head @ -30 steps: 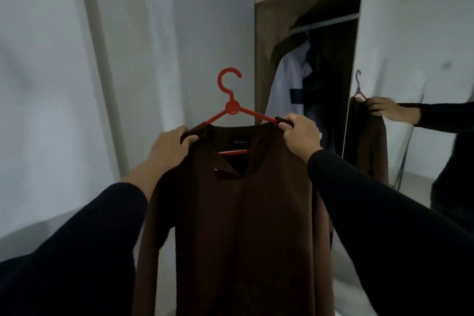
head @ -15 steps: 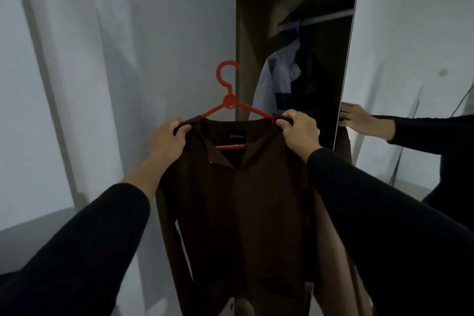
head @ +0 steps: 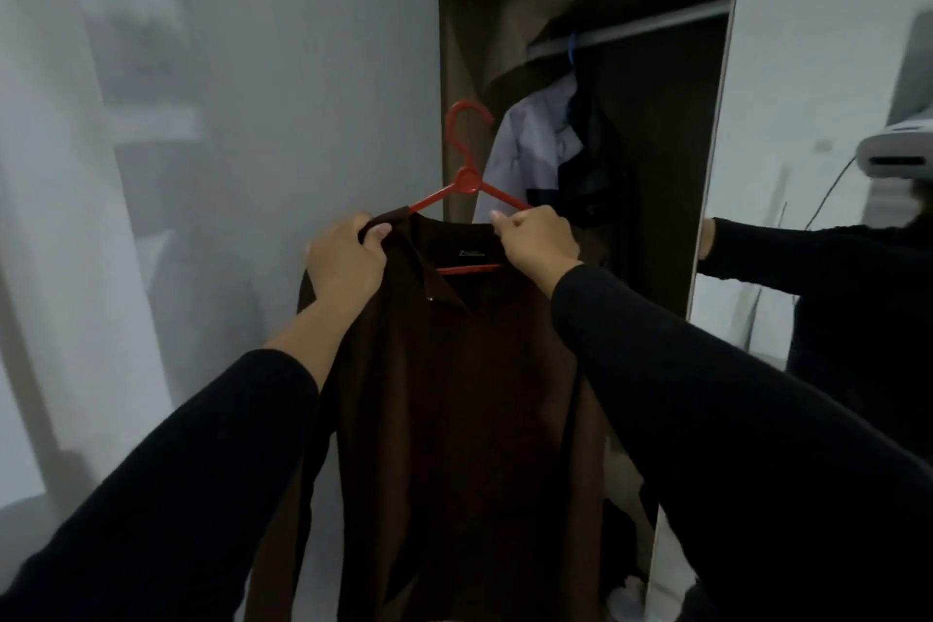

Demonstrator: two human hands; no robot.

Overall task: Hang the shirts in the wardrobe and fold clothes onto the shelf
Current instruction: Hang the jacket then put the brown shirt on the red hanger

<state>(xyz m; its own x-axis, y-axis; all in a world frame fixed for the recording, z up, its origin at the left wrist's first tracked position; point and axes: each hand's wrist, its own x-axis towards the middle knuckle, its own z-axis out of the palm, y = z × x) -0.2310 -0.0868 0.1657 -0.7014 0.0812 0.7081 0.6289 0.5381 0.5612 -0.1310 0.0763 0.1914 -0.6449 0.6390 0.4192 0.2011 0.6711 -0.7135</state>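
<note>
Shirt [head: 454,394] on hanger [head: 467,177] before the wardrobe [head: 656,217] opening (hung clothes [head: 535,152] inside, behind it).

- shirt [head: 454,419]: dark brown, plain
- hanger [head: 467,177]: red-orange
- sleeves [head: 707,419]: black
- hanging shirt [head: 530,152] in wardrobe [head: 454,66]: white with dark navy parts
- wardrobe: tan wood
- rail [head: 631,30]: pale grey
- wall [head: 303,66]: white-grey

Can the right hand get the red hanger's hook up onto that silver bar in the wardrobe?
Probably yes: the right hand grips the hanger, and the rail has bare space right of the white shirt.
</note>
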